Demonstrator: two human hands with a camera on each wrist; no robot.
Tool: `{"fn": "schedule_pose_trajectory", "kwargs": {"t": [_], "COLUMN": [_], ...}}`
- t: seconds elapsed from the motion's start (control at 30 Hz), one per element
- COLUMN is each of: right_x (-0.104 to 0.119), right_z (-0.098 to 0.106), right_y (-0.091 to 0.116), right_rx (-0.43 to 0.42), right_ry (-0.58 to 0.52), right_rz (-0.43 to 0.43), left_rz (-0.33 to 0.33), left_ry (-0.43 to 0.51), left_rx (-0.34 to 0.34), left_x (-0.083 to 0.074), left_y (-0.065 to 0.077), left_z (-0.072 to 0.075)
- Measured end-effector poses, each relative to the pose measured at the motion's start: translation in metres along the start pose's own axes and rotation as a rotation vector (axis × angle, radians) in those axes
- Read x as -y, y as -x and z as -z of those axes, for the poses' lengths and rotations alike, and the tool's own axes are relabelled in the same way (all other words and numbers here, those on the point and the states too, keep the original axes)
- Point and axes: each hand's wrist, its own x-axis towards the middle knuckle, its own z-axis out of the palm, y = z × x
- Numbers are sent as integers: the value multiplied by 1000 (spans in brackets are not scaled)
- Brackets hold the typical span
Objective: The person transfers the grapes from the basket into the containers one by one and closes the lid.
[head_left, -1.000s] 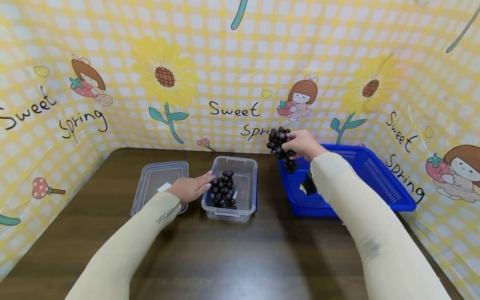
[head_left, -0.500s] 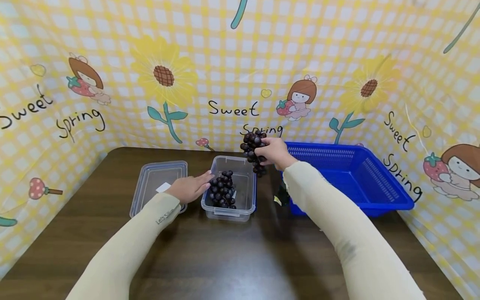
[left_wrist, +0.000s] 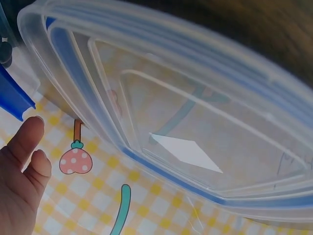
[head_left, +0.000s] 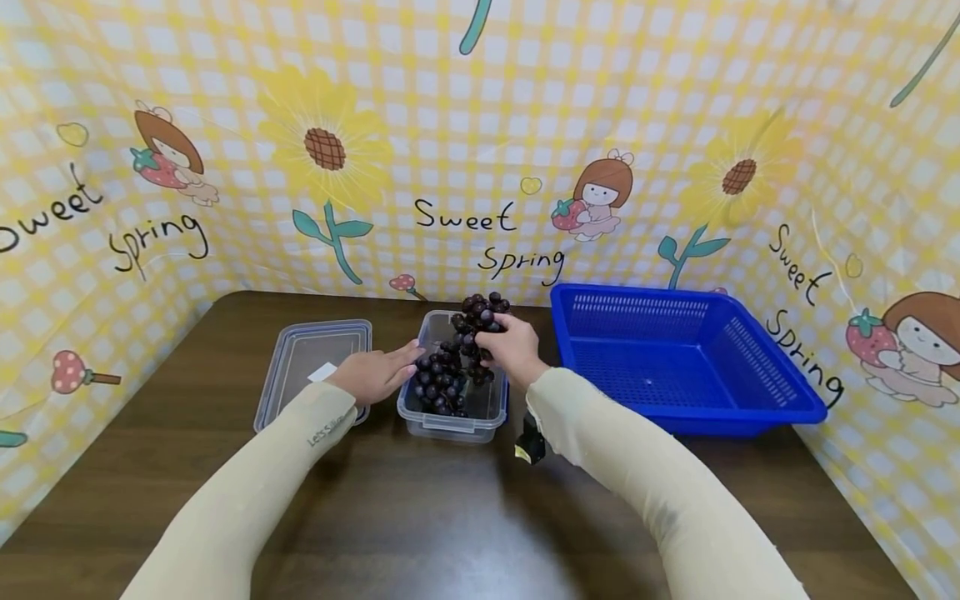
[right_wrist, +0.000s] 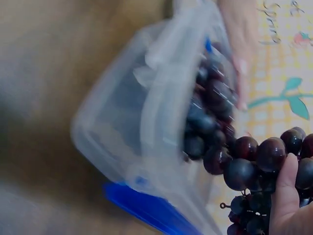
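Note:
In my right hand (head_left: 517,346) I grip a bunch of dark grapes (head_left: 480,315), held over the right side of a clear plastic container (head_left: 450,425). A second bunch of dark grapes (head_left: 437,382) lies inside that container, on its left side. The right wrist view shows the thumb (right_wrist: 287,188) pressed against the held grapes. My left hand (head_left: 373,373) rests at the container's left rim with fingers extended, holding nothing. Beneath that wrist lies the clear lid (head_left: 288,367) with a blue seal and a white label; the left wrist view shows the lid (left_wrist: 195,132) close up.
A blue plastic basket (head_left: 682,358) with slotted walls stands at the right of the brown table (head_left: 420,517). A black device (head_left: 529,442) is at my right wrist. A yellow checked cloth (head_left: 450,125) hangs behind and along both sides.
My right hand has carried its bunch of grapes leftward and down, from beside the blue basket to over the container. The left hand stays at the container's rim.

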Motion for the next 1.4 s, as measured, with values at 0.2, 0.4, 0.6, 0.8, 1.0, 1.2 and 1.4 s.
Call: {"fn": "schedule_pose_trajectory", "kwargs": {"t": [0.2,0.4,0.6,0.8,1.0,1.2,1.4], "right_x": [-22,-33,-29,-16,-13,-18,-31], "right_z": [-9,-11,-5,8,17,21,25], "right_y": [8,15,15,10,7,6,3], "right_rx": [65,149,198,236,199,210,247], "right_ry": [26,96,282,617,753,889,940], "right_rz": [-9,-38,13,133,224,196,186], "left_rz": [13,15,18,11,10,8,9], "left_ry": [9,11,22,22,31,36,29], "left_rx": [9,12,24,24,30,30,37], "left_x": [-1,-2,-3,-2,-2,-1,-3], "left_y": [2,4,5,4,4,3,2], "left_z": [2,3,6,8,8,5,6]}}
